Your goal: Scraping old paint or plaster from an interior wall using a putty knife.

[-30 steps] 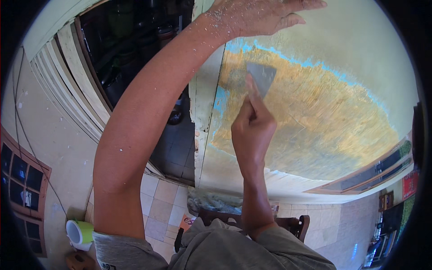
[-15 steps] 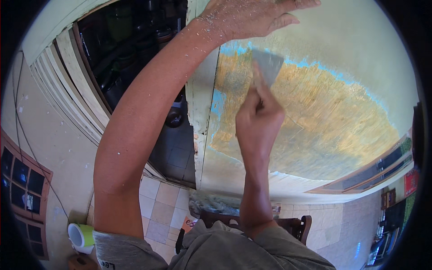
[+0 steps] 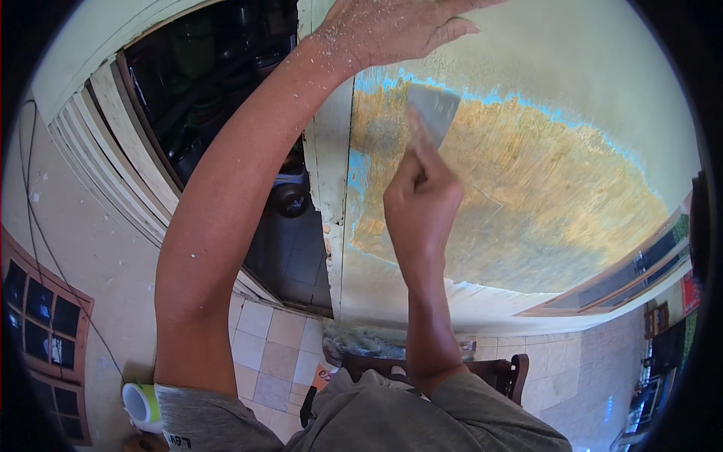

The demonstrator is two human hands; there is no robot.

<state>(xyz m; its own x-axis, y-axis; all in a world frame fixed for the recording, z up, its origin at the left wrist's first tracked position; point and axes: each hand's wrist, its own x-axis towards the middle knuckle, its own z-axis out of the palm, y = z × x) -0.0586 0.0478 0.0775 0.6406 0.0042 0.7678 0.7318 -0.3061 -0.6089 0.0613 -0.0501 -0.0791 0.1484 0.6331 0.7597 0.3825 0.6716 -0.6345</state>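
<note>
Wall panel (image 3: 542,203) fills the view, its pale green paint already stripped across a broad orange-brown patch with a ragged blue fringe along the upper rim, and everything else reads off that patch. Left of it runs the door frame (image 3: 327,188), paint flaking, and beyond that a dark doorway (image 3: 218,98) where a round pot (image 3: 290,197) sits on the floor. Below the patch, tiled floor (image 3: 271,354) and the back of a wooden chair (image 3: 489,373), which the person seems to be standing on for reach. Above the patch's top left corner, the left hand (image 3: 392,30) presses flat on the still-painted surface, fingers spread and dusted with flakes, apparently bracing the body. Over the patch's upper left part, the right hand (image 3: 420,203) is clenched tight round a handle, driving the scraper (image 3: 433,111) with its blade angled against the surface at the blue edge, where old paint remains. Far lower left, a small green-and-white tub (image 3: 141,403) waits by the wall.
</note>
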